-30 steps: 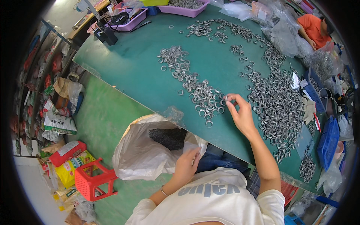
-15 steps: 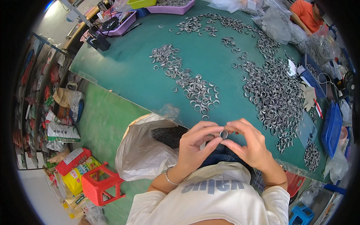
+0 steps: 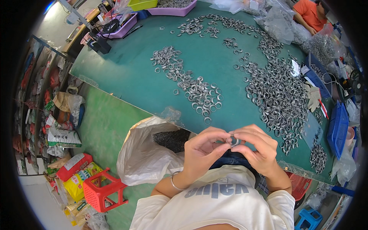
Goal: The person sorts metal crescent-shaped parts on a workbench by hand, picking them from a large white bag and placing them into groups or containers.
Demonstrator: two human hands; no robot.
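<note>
In front of my chest, both hands meet over a small grey metal ring (image 3: pixel 235 141). My right hand (image 3: pixel 257 146) grips it between thumb and fingertips. The thumb and forefinger of my left hand (image 3: pixel 205 147) are pinched at its left side; whether a second ring sits between them is hard to make out. A silver bangle is on my left wrist. Just beyond my fingers, a band of loose metal rings (image 3: pixel 201 92) runs across the green table (image 3: pixel 126 69). A far larger heap of rings (image 3: pixel 278 96) spreads to the right.
An open white sack (image 3: pixel 143 163) with dark contents stands at the table edge, left of my hands. A red stool (image 3: pixel 101 189) is on the floor. Blue baskets (image 3: pixel 338 128) and a glove (image 3: pixel 313 96) lie at right. Another person (image 3: pixel 308 15) sits at far right.
My hands have moved slightly to the right, and the ring has turned between my fingertips. My fingers are now closer together around it.
</note>
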